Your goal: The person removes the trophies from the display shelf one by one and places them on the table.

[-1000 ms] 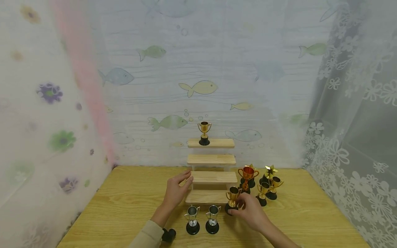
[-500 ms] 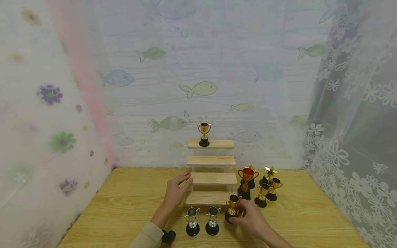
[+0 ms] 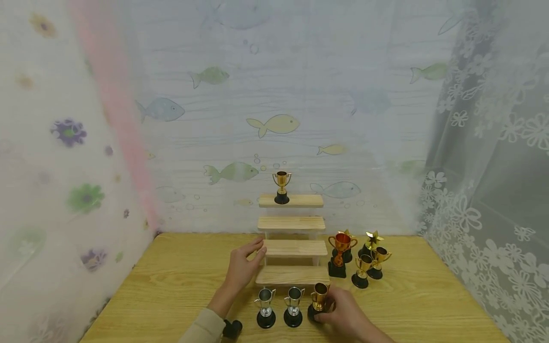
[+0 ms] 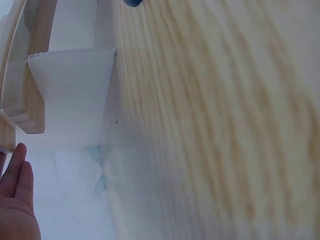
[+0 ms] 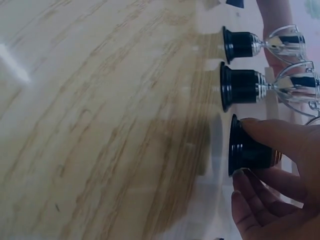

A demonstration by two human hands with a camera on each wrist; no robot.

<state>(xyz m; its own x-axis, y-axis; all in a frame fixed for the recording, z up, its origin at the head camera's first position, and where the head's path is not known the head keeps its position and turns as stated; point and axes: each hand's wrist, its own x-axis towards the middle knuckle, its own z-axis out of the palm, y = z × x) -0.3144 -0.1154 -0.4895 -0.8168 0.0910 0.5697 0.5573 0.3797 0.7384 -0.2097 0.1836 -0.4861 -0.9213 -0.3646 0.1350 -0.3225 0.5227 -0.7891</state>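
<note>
My right hand [image 3: 346, 312] pinches a small gold trophy cup [image 3: 319, 296] by its black base [image 5: 252, 150], thumb on one side and fingers on the other. It stands upright, close over the table at the right end of a row with two silver trophy cups [image 3: 266, 307]. Behind them rises a stepped wooden display stand [image 3: 293, 247] with four pale boards, and a gold trophy cup [image 3: 281, 186] stands on its top board. My left hand [image 3: 241, 267] rests its fingertips against the stand's left side; its fingers look straight in the left wrist view.
To the stand's right are a red-orange trophy cup [image 3: 340, 245], a gold star trophy [image 3: 372, 240] and two gold cups [image 3: 362, 267]. A black object [image 3: 232, 328] lies beside the left sleeve [image 3: 206, 326]. A fish-patterned curtain [image 3: 274, 85] hangs behind the table.
My right hand has brought the gold trophy cup toward the front and slightly left, away from the lowest board and level with the silver cups. The left hand has stayed at the stand.
</note>
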